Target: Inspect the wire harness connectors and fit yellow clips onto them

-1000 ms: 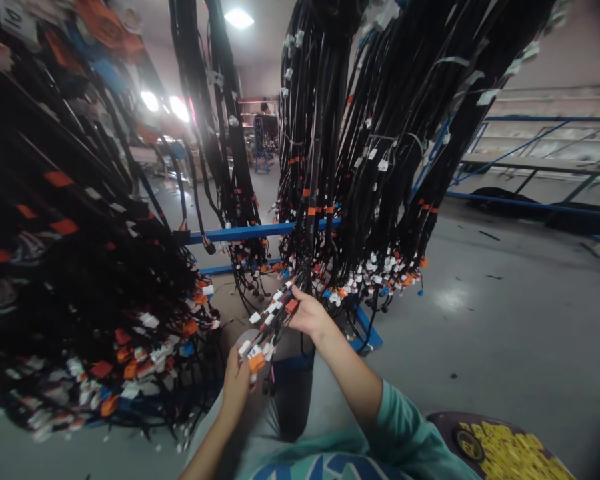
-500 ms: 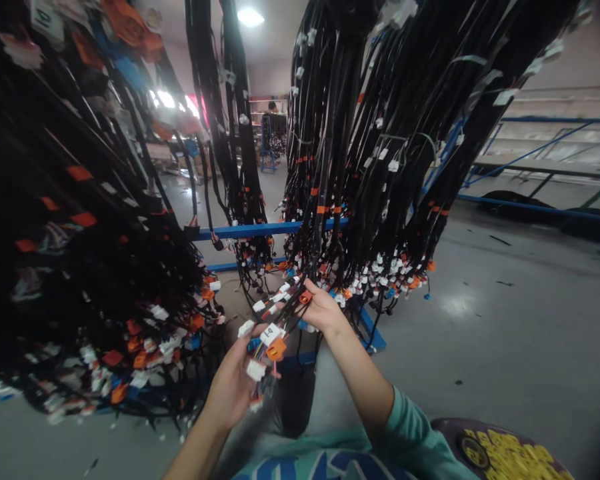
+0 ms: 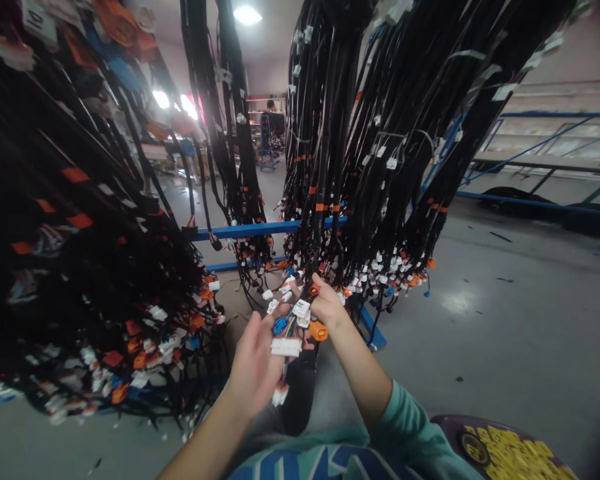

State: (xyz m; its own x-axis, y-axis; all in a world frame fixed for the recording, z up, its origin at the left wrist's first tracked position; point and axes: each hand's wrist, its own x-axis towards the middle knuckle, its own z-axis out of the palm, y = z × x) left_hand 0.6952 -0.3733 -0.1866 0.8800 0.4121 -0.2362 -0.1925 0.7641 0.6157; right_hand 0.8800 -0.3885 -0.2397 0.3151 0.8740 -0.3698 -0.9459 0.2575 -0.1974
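Observation:
In the head view, a wiring harness bundle hangs with its connector ends between my two hands. My left hand (image 3: pixel 255 363) cradles these ends, its fingers curled behind a wide white connector (image 3: pixel 286 347) and a blue connector (image 3: pixel 280 326). My right hand (image 3: pixel 327 305) grips the bundle's wires slightly higher, beside a red-orange connector (image 3: pixel 313 290). A white connector (image 3: pixel 301 310) and an orange connector (image 3: pixel 319 331) hang between the hands. Some fingertips of both hands are hidden behind wires and connectors.
Thick black harness bundles (image 3: pixel 380 173) hang ahead, and more (image 3: pixel 105 267) crowd the left side. A blue rack bar (image 3: pixel 250 231) crosses behind them. On the right stands a blue-framed rack (image 3: pixel 535 197). A dark seat with yellow lettering (image 3: pixel 510 453) is at lower right.
My left hand has moved right and slightly up with the connector ends, closer to my right hand. The wide white connector has turned to face me. My right hand has barely shifted.

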